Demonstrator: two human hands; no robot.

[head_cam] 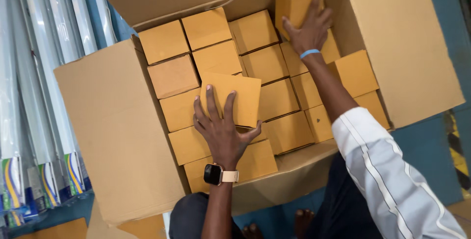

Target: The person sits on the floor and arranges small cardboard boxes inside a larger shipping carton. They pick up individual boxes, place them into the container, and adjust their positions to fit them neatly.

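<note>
Cardboard carton (117,136) on blue floor (422,155) under both hands: left hand (223,126) grips one small box (235,96), right hand (309,28) another small box (292,1).

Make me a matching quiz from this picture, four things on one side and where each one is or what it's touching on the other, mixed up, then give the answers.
Things:
1. left hand
2. right hand
3. smartwatch
4. blue band

Places:
A. on the right wrist
B. on a small box lifted at the far corner of the big carton
C. on the left wrist
D. on a small box lying loose on top of the packed rows

Pairs: 1-D, 2-B, 3-C, 4-A
</note>
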